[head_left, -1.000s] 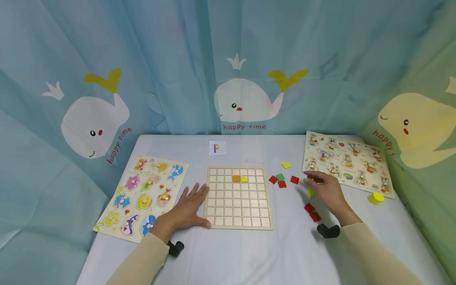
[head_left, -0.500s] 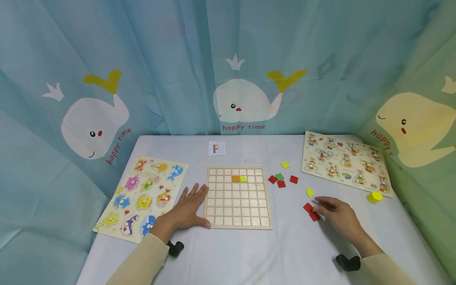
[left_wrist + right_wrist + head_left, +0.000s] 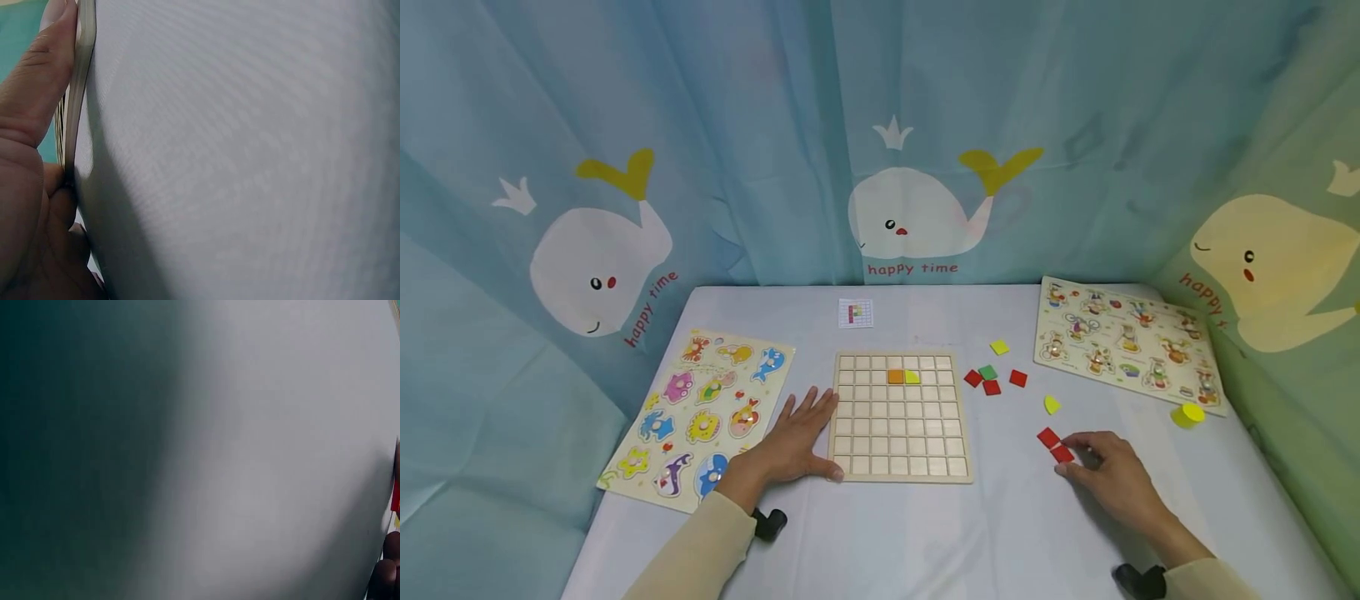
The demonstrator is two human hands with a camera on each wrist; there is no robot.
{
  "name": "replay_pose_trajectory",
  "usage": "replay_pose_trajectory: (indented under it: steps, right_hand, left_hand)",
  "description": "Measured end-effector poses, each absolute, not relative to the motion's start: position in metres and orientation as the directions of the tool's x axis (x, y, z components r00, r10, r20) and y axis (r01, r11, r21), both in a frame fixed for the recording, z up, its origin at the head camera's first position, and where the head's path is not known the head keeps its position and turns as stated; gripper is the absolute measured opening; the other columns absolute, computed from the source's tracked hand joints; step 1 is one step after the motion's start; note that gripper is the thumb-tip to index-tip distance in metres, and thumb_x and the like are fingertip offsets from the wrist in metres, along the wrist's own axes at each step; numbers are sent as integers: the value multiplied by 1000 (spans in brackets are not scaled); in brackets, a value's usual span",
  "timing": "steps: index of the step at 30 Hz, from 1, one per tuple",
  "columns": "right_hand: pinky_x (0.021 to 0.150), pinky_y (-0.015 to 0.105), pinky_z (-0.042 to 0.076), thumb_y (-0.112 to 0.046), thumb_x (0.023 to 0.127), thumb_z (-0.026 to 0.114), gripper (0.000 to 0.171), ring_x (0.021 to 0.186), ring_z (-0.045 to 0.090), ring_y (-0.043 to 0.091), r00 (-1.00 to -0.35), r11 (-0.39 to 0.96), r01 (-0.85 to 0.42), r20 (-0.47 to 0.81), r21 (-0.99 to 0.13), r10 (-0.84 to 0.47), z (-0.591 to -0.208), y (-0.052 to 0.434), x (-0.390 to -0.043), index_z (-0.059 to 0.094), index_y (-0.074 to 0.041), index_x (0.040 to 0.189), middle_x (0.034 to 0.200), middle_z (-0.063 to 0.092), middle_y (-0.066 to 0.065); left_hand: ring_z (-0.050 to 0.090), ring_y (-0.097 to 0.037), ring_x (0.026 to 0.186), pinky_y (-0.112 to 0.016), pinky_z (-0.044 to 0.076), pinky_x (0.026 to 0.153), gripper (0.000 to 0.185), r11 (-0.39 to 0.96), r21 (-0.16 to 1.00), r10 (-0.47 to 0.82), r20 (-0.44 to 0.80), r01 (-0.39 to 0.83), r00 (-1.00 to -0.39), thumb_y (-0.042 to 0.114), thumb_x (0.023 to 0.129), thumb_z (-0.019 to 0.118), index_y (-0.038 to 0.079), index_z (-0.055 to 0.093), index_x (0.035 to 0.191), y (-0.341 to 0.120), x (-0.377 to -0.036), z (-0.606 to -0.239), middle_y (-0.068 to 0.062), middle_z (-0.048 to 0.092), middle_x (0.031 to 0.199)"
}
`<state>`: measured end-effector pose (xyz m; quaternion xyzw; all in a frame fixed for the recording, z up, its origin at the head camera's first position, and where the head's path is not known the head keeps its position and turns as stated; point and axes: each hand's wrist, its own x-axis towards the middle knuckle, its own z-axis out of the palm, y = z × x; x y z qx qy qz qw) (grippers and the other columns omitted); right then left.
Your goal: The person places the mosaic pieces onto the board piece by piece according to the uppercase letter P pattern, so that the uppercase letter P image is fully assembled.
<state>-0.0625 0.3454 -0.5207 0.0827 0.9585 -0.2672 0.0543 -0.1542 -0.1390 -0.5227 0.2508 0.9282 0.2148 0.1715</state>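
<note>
A wooden grid board [image 3: 900, 433] lies in the middle of the white table, with an orange tile [image 3: 896, 376] and a yellow tile [image 3: 912, 377] in its second row. My left hand [image 3: 801, 433] lies flat on the table, fingers straight, against the board's left edge; in the left wrist view the thumb [image 3: 37, 81] presses that board edge [image 3: 84, 75]. To the board's right, my right hand [image 3: 1070, 457] has thumb and forefinger closed on a red tile [image 3: 1062, 454]. A second red tile [image 3: 1048, 437] touches it. The right wrist view shows mostly cloth.
Loose red and green tiles [image 3: 988, 372], a yellow tile [image 3: 999, 347] and a yellow piece [image 3: 1052, 404] lie right of the board. A sea-animal peg puzzle [image 3: 700, 408] sits left, another peg puzzle [image 3: 1127, 342] far right, a yellow cap [image 3: 1187, 414] beside it. A pattern card [image 3: 856, 313] lies behind.
My right hand drew back from beside the far-right puzzle toward the near edge and settled on the two red tiles. The left hand and the board stayed still.
</note>
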Motion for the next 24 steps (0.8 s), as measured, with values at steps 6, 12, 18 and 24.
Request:
replay_pose_trajectory:
  steps: [6,12,18,24]
  right_hand:
    - [72,35,43,-16,85,73,36,95,53,27,-986,868,169,-65,-467,157,-519,357,-67,68,-8,120,108,59,13]
    - [81,53,47,-18,87,72,48,101,51,34,-967,834,249,-173,-493,187,-515,368,-72,60,-6,131,120,54,22]
    - [77,44,45,-19,86,73,45,97,49,31,-956,822,291,-186,-490,227,-517,368,-75,63,-5,128,119,54,21]
    - [75,39,43,-17,88,71,40,95,47,31,-955,818,296,-180,-493,237,-519,366,-76,63,-5,125,117,53,21]
  left_hand:
    - [0,-25,153,-51,-3,124,123,784,477,538,-205,397,-818,67,66,77,13,15,158,-139,-155,-525,-1,12,165]
    - [-1,-24,153,-50,-3,125,125,791,463,536,-207,401,-818,70,65,75,14,13,158,-138,-155,-527,0,10,165]
    - [-1,-25,153,-50,-3,125,125,789,469,536,-208,397,-818,69,65,76,14,14,158,-138,-154,-526,-1,10,165]
    - [-2,-23,153,-48,-5,125,124,791,470,532,-214,391,-819,68,65,76,15,13,158,-138,-155,-525,1,9,165]
